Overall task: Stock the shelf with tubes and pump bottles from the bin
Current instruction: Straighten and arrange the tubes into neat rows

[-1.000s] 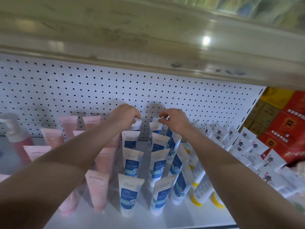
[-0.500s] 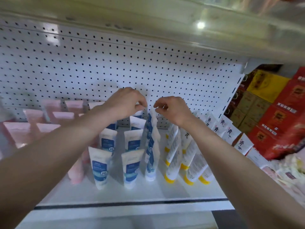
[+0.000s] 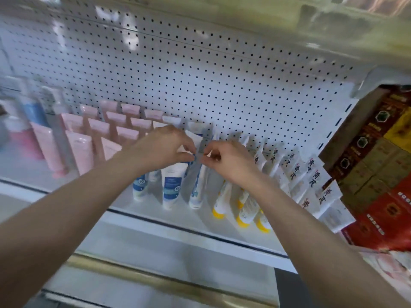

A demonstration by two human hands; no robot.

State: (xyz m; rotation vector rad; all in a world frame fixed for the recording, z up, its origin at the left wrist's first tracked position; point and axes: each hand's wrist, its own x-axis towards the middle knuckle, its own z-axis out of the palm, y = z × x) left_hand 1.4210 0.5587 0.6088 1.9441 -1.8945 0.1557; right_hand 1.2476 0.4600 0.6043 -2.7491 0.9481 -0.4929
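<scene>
Left hand (image 3: 164,150) and right hand (image 3: 231,163) meet above the shelf (image 3: 189,221), fingers of both pinching the top seam of an upright white-and-blue tube (image 3: 196,190); pink tubes (image 3: 82,150) stand left of the fingers

Pegboard (image 3: 200,74) looks like white painted metal, smooth with a faint sheen, and so does the shelf (image 3: 184,218). Pink tubes (image 3: 80,152) are soft satin plastic, the blue-and-white tubes (image 3: 172,185) a bit glossier. Boxes (image 3: 367,174) on the right look like printed cardboard. Trim strip (image 3: 155,282) underneath is brassy metal.
</scene>
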